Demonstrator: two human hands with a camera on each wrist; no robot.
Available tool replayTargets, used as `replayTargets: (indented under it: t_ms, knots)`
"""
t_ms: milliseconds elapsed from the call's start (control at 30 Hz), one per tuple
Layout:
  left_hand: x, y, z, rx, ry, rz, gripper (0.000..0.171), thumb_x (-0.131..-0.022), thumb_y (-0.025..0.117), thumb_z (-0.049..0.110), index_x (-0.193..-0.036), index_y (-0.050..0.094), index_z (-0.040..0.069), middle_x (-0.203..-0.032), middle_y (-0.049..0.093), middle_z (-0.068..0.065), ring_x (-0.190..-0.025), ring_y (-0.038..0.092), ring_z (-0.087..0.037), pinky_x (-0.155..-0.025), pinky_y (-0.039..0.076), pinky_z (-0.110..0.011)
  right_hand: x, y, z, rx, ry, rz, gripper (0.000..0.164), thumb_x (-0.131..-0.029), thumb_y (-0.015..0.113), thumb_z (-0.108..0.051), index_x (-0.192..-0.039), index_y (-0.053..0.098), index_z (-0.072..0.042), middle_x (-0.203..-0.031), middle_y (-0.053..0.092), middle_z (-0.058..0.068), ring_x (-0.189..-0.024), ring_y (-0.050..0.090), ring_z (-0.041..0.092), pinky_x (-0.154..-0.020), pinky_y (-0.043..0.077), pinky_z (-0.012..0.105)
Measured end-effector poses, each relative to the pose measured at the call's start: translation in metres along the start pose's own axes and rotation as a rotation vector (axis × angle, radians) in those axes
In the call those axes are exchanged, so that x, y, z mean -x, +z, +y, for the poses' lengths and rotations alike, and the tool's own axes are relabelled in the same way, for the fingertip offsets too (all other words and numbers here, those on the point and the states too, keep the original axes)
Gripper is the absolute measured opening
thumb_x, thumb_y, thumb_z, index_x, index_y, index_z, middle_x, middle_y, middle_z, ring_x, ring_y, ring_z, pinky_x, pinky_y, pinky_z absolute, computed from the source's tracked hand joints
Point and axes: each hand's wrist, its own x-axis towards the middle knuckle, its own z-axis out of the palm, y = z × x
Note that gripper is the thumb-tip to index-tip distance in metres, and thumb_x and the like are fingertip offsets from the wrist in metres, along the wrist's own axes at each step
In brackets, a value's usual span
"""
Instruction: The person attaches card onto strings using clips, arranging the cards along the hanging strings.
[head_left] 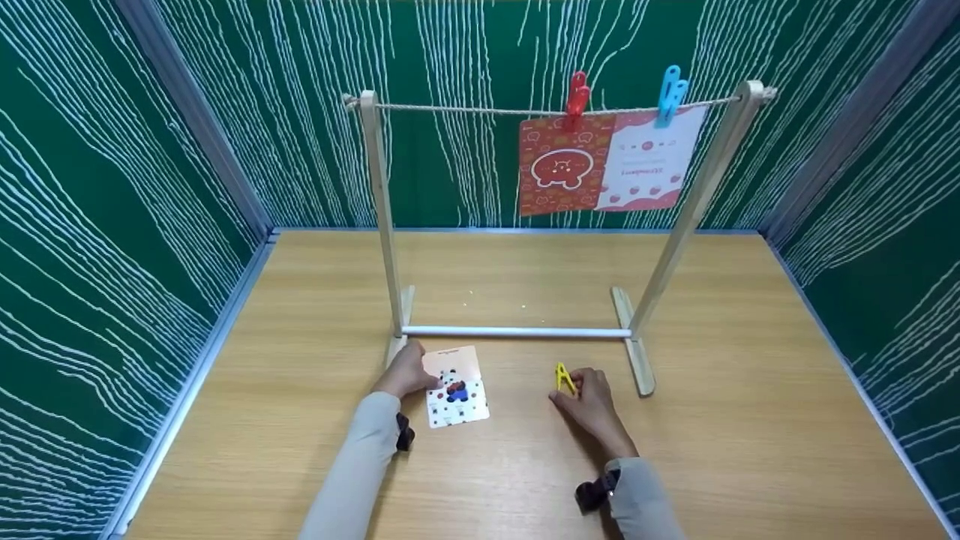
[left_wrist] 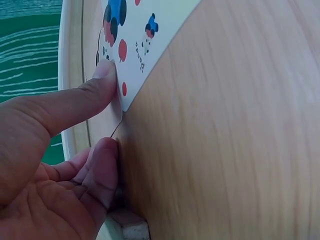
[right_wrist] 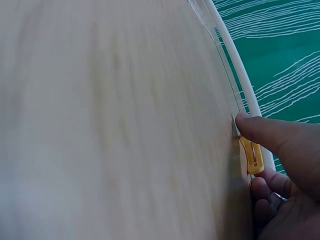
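My left hand (head_left: 405,373) is at the left edge of a small printed card (head_left: 469,409) with a panda picture, by the rack's left foot. In the left wrist view the thumb (left_wrist: 102,82) lies on the card's face (left_wrist: 150,55), with the fingers curled at its edge. My right hand (head_left: 592,401) pinches a yellow clothespin (head_left: 564,379) between thumb and fingers, low over the table. The right wrist view shows that clothespin (right_wrist: 253,156) beside the thumb; part of it is hidden.
A wooden rack with a white bottom bar (head_left: 517,331) stands ahead, a rope (head_left: 450,109) strung across its top. From the rope hangs a red-and-white printed sheet (head_left: 566,169), under a red clothespin (head_left: 577,94) and a blue clothespin (head_left: 672,94). Green walls surround the table (head_left: 517,480).
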Motion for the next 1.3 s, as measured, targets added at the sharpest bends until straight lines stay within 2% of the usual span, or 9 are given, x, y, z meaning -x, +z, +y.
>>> replayTargets:
  t_ms: [367, 667, 900, 1000, 1133, 1300]
  knots:
    - [0.002, 0.003, 0.003, 0.053, 0.001, 0.020, 0.069, -0.067, 0.084, 0.003, -0.119, 0.039, -0.001, -0.114, 0.052, -0.021, -0.111, 0.051, -0.033, -0.106, 0.040, -0.042, 0.001, -0.005, -0.001, 0.009, 0.008, -0.024, 0.032, -0.085, 0.067, -0.010, -0.110, 0.052, 0.004, -0.097, 0.043, 0.012, -0.087, 0.043, 0.023, -0.074, 0.035, 0.028]
    - [0.001, 0.008, 0.001, 0.033, 0.032, 0.044, 0.068, -0.067, 0.083, 0.001, -0.117, 0.038, 0.002, -0.101, 0.058, -0.018, -0.094, 0.052, -0.026, -0.090, 0.046, -0.040, 0.002, -0.014, 0.000, -0.037, 0.023, -0.061, 0.033, -0.085, 0.066, -0.016, -0.111, 0.057, 0.002, -0.097, 0.045, 0.010, -0.085, 0.045, 0.020, -0.073, 0.036, 0.027]
    - [0.002, 0.009, 0.000, 0.037, 0.034, 0.056, 0.067, -0.068, 0.082, 0.000, -0.118, 0.038, 0.003, -0.105, 0.054, -0.015, -0.091, 0.051, -0.024, -0.087, 0.046, -0.037, 0.002, -0.017, -0.004, -0.032, 0.048, -0.104, 0.036, -0.088, 0.062, -0.014, -0.120, 0.055, 0.003, -0.107, 0.048, 0.016, -0.093, 0.049, 0.023, -0.077, 0.041, 0.028]
    - [0.004, 0.009, -0.002, 0.072, 0.049, 0.063, 0.066, -0.069, 0.081, -0.001, -0.119, 0.037, 0.002, -0.096, 0.052, -0.013, -0.084, 0.049, -0.023, -0.078, 0.045, -0.034, 0.002, -0.020, -0.006, -0.046, 0.059, -0.118, 0.037, -0.090, 0.060, -0.015, -0.122, 0.053, 0.003, -0.112, 0.050, 0.019, -0.098, 0.051, 0.026, -0.083, 0.043, 0.032]
    - [0.006, 0.009, -0.003, 0.130, 0.054, 0.065, 0.067, -0.070, 0.080, -0.002, -0.122, 0.037, 0.002, -0.082, 0.047, -0.007, -0.074, 0.045, -0.020, -0.066, 0.039, -0.029, 0.002, -0.023, -0.009, -0.085, 0.076, -0.141, 0.039, -0.093, 0.056, -0.016, -0.128, 0.050, 0.001, -0.123, 0.052, 0.022, -0.109, 0.051, 0.031, -0.098, 0.042, 0.044]
    - [0.007, 0.009, -0.003, 0.154, 0.065, 0.052, 0.062, -0.072, 0.077, -0.002, -0.122, 0.040, 0.000, -0.080, 0.050, -0.006, -0.072, 0.044, -0.017, -0.066, 0.037, -0.026, 0.005, -0.025, -0.011, -0.138, 0.073, -0.155, 0.044, -0.095, 0.055, -0.017, -0.134, 0.048, 0.001, -0.130, 0.053, 0.024, -0.118, 0.052, 0.035, -0.104, 0.039, 0.049]
